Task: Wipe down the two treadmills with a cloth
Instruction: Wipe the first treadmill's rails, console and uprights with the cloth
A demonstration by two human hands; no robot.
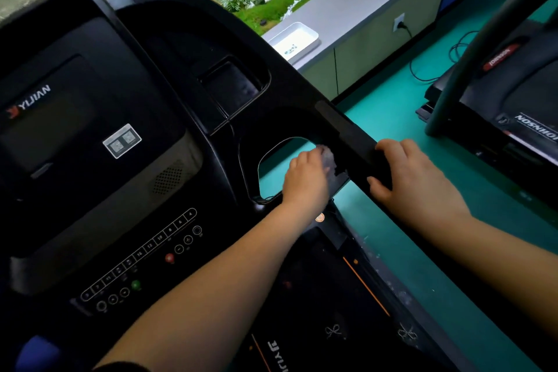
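Note:
A black treadmill console [90, 136] with a dark screen and a row of buttons fills the left of the view. Its right handrail [347, 130] runs down to the right. My left hand [305, 178] holds a small grey cloth [327, 158] and presses it against the inner side of that handrail, beside the oval opening in the frame. My right hand [407, 178] grips the handrail from the outside, fingers curled over the top and thumb under. A second black treadmill [513, 106] stands at the right, across a strip of green floor.
A grey upright bar [459, 75] of the second treadmill rises at the right. A low cabinet [377, 24] with a white tray [294, 39] and a wall socket stands behind, with cables on the green floor [392, 124]. The treadmill belt [326, 296] lies below my arms.

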